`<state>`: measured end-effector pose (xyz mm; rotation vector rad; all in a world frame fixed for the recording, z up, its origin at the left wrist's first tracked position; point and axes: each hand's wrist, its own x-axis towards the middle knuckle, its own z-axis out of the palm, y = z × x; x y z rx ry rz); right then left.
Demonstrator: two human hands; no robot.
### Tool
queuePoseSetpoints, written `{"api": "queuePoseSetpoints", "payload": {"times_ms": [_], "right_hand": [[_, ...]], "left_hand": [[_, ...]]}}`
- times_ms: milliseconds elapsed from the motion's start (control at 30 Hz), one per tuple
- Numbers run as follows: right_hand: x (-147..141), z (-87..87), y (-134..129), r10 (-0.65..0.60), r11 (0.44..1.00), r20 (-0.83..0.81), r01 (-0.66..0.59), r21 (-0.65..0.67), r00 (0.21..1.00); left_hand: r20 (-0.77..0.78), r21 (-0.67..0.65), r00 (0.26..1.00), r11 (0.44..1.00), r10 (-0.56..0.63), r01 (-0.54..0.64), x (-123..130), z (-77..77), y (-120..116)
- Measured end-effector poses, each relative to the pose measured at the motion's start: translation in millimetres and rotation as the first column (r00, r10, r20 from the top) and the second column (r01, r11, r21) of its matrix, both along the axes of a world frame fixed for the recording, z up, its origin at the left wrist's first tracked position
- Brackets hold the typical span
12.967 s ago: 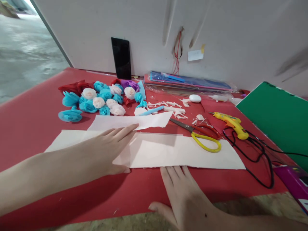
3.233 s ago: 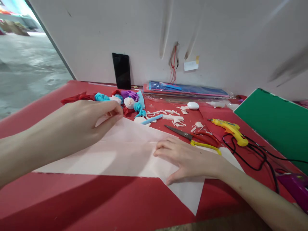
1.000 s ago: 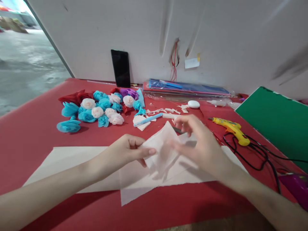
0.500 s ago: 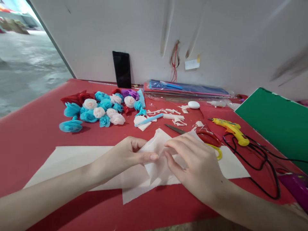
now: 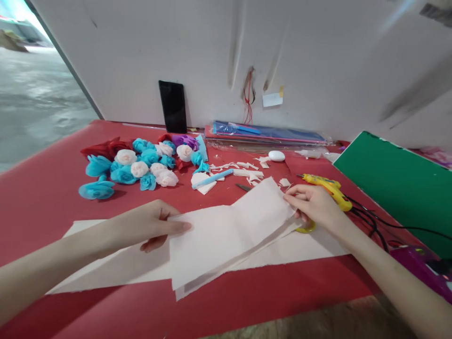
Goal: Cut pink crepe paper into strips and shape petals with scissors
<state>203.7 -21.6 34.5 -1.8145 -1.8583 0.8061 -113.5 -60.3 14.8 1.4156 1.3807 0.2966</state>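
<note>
A folded sheet of white crepe paper (image 5: 226, 235) spans the space between both hands, with two layers showing along its lower edge. My left hand (image 5: 160, 226) pinches its left end between thumb and fingers. At the upper right corner, my right hand (image 5: 310, 202) grips the paper with thumb and fingertips. Beneath lies a longer white paper strip (image 5: 127, 268) flat on the red table. Scissors (image 5: 306, 228) rest behind the paper, mostly covered; a blade tip and part of a yellow handle show.
Blue, pink, red and purple paper flowers (image 5: 137, 162) cluster at the left back. A pale blue stick (image 5: 212, 179) lies among paper scraps. A yellow glue gun (image 5: 326, 186) with a black cord is beside a green board (image 5: 395, 183). A black phone (image 5: 173, 107) leans against the wall.
My hands have moved apart, my right hand going right. The crumpled, gathered paper is now stretched out into a folded sheet between them. The view has shifted slightly.
</note>
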Motion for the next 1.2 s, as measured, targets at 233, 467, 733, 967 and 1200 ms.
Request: {"api": "queuePoseSetpoints", "payload": {"times_ms": [233,467,733,967,1200], "right_hand": [[20,-20.7,2,-0.048,0.996,0.174,0.033,0.085,0.984],[28,-27.2,2,0.005,1.0,0.253,-0.008,0.011,0.968],[32,-26.9,3,0.049,0.999,0.276,-0.043,-0.028,0.96],[29,-22.2,1,0.075,0.995,0.342,-0.045,-0.094,0.937],[24,-11.1,-3,0.082,0.984,0.43,-0.004,-0.179,0.899]], "left_hand": [[-0.162,-0.07,0.977,0.99,-0.136,0.126,5,-1.8,4],[-0.206,-0.098,0.974,0.992,-0.096,0.077,12,-0.8,1],[-0.194,-0.111,0.973,0.988,-0.127,0.107,11,-2.1,3],[-0.205,-0.092,0.971,0.99,-0.12,0.103,12,-2.9,3],[-0.203,-0.079,0.974,0.993,-0.101,0.086,13,-1.6,0]]}}
